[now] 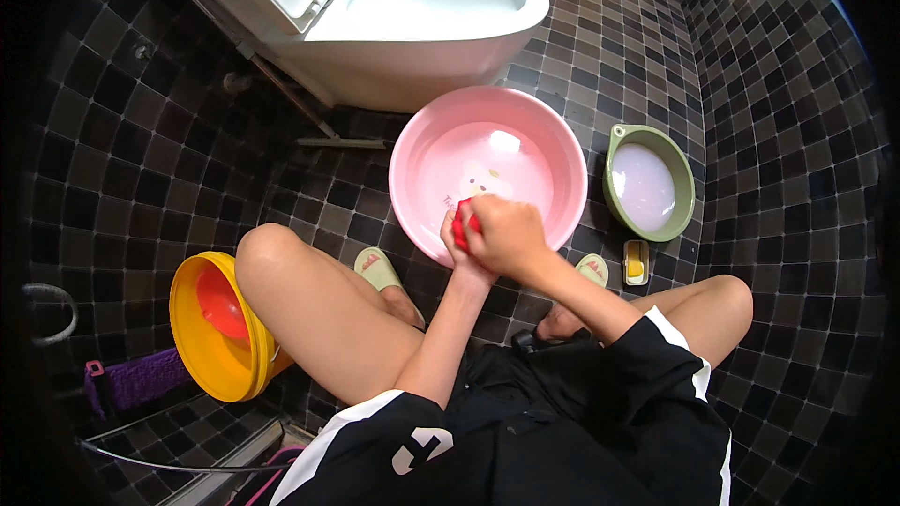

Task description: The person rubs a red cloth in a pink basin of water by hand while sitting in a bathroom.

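Note:
A bunched red cloth (465, 226) is squeezed between my two hands above the near edge of a pink plastic basin (571, 161). My left hand (460, 246) closes around it from the left and below. My right hand (510, 232) grips it from the right, its fingers curled and partly hiding the cloth. Clear liquid appears to lie in the basin, over a printed animal face and some lettering. Right of the basin stands a smaller green basin (685, 190) holding cloudy, whitish liquid. Near it a yellow bar of soap (635, 261) sits in a small dish (635, 281).
Beyond the pink basin is a white toilet (422, 67) with its lid raised. A yellow bucket (211, 372) with a red plastic scoop or bowl (223, 303) inside stands beside my left knee. Near it lies a purple mop pad (144, 379). Dark tiled walls rise at both sides.

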`<state>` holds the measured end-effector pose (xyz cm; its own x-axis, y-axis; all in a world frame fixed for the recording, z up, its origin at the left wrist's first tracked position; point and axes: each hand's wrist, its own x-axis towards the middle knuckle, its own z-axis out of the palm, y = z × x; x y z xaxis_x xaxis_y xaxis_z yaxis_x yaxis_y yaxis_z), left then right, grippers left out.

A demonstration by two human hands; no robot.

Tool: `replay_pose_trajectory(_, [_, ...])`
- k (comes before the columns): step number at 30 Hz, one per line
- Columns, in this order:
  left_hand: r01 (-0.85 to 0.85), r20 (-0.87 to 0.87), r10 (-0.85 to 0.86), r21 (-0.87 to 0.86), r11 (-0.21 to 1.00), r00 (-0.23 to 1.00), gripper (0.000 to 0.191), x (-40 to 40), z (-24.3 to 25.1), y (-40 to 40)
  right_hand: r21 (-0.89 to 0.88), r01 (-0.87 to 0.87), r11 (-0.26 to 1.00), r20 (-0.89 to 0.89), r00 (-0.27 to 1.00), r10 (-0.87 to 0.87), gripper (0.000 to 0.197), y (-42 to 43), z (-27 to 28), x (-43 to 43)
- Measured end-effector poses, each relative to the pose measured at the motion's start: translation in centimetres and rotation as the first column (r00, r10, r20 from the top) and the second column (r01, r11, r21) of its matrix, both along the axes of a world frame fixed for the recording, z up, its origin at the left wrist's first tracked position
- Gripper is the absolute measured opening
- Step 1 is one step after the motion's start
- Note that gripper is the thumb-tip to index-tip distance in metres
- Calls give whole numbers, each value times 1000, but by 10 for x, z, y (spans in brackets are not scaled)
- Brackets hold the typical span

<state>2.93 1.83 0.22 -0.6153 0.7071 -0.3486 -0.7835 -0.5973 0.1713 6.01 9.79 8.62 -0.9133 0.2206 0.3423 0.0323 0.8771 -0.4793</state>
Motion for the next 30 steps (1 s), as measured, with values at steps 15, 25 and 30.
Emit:
replay_pose_trajectory(15, [28,180,-2,-142,989,984,56,5,24,11,-70,46,996,47,998,-43,17,10,-5,-5])
replay_pose_trajectory(25, [-70,-382,320,543,837,867,43,-9,-50,-4,170,-186,968,2,982,188,15,-35,21,-7])
replay_pose_trajectory(30, [-26,107,47,-191,981,993,67,-1,35,11,-50,133,990,215,969,-120,20,17,2,-16])
